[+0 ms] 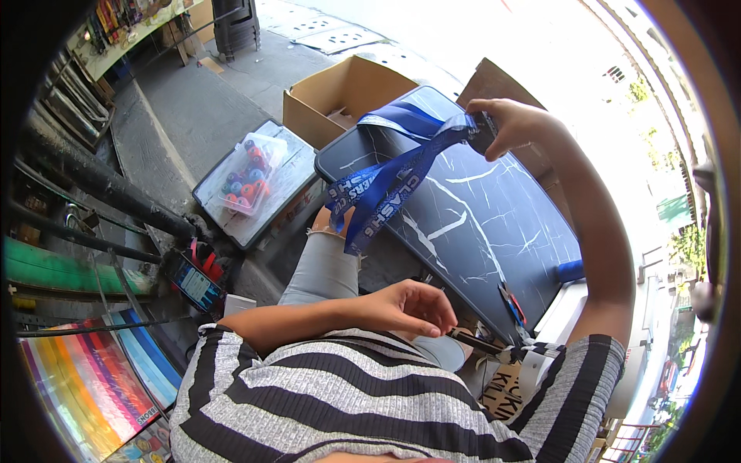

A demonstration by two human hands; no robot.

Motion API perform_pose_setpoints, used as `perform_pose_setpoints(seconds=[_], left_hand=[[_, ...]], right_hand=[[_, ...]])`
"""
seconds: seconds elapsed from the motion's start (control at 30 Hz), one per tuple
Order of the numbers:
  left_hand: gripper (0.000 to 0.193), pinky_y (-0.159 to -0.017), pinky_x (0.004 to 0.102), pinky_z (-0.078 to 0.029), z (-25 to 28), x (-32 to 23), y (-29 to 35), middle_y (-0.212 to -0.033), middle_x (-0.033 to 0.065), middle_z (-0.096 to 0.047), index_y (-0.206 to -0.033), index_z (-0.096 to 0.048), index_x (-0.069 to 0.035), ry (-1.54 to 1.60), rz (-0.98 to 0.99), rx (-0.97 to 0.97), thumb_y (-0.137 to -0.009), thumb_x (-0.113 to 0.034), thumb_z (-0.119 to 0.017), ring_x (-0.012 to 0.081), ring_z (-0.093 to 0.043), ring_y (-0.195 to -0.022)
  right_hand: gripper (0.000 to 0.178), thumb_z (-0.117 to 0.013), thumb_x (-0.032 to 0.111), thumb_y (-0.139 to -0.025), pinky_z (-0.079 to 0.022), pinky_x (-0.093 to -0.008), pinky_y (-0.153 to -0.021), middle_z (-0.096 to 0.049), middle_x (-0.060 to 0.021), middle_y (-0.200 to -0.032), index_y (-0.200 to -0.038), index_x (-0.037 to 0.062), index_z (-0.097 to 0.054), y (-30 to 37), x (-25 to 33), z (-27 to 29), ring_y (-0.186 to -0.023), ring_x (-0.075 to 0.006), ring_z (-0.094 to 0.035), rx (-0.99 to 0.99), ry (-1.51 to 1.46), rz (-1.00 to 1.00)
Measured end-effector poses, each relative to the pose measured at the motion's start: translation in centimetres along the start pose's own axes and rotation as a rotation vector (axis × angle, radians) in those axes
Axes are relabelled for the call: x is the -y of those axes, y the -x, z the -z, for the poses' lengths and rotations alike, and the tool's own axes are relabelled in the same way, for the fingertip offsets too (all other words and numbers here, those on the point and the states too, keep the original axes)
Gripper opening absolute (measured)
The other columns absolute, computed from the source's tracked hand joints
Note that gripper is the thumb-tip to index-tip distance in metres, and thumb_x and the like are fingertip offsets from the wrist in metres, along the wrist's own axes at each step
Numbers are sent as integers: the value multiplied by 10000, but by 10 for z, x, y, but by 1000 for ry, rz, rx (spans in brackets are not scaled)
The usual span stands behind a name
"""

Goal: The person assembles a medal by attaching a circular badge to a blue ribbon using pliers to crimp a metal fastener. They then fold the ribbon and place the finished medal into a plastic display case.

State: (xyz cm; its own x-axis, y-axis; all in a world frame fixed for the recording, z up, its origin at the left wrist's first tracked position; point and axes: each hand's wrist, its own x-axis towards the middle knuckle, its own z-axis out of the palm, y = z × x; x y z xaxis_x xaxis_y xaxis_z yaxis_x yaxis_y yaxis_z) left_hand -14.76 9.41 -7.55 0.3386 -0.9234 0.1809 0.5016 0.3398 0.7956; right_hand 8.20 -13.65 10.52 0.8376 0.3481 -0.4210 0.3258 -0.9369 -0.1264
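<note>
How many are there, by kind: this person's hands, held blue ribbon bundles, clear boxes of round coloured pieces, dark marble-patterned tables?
Hands: 2 (left hand, right hand)
Blue ribbon bundle: 1
Clear box: 1
Dark marble-patterned table: 1
Total: 5

Strong daylight pours in from beyond and right of the table [494,224], bleaching the ground [463,38] there to near white (most detail is lost). Softer shade covers the pavement [204,104] left of the table. Around it all, fisheye distortion curves straight edges toward a dark, rounded rim.
</note>
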Motion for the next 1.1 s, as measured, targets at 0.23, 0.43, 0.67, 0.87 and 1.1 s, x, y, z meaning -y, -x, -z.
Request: perform_pose_setpoints(seconds=[0.23,0.43,0.67,0.87,1.1], left_hand=[[1012,-1177,440,-385,33,-45,-45,-1567,207,-371,-1584,-202,-47,208,-261,-122,-852,-381,-815,329,-438,-1415],[1002,-1197,561,-335,76,-123,11,-1507,280,-433,-1530,-284,28,479,-599,-260,-884,-643,-655,410,-439,-1402],[548,-1049,477,-528,149,-149,82,-1247,222,-613,-1260,-517,31,279,-566,-927,-865,-213,-809,322,-617,-1177],[613,-1051,458,-508,183,-124,101,-1283,190,-616,-1322,-499,16,242,-562,-993,-864,-240,-816,294,-607,-1192],[1080,-896,407,-574,149,-96,138,-1185,162,-709,-1375,-565,-50,-327,326,-824,-822,-935,-287,273,-713,-1055]], right_hand=[[810,-884,251,-639,-600,-330,-743,-722,-115,-974,-1362,117,-543,52,72,65,-841,-210,-724,-231,-15,222],[850,-891,92,-670,-512,-354,-1007,-656,-161,-1226,-1420,101,-492,84,63,39,-1111,-238,-645,-191,-193,246],[794,-844,273,-641,-510,-407,-991,-621,-178,-1206,-1360,125,-541,46,17,-80,-1134,-348,-605,-128,-63,146],[832,-867,249,-647,-468,-423,-1073,-586,-184,-1277,-1387,102,-517,38,2,-119,-1205,-348,-583,-60,-128,36],[1018,-939,377,-602,-453,-432,-1105,-546,-161,-1411,-1480,158,-473,37,-13,-125,-1294,-364,-547,-83,-165,35]])
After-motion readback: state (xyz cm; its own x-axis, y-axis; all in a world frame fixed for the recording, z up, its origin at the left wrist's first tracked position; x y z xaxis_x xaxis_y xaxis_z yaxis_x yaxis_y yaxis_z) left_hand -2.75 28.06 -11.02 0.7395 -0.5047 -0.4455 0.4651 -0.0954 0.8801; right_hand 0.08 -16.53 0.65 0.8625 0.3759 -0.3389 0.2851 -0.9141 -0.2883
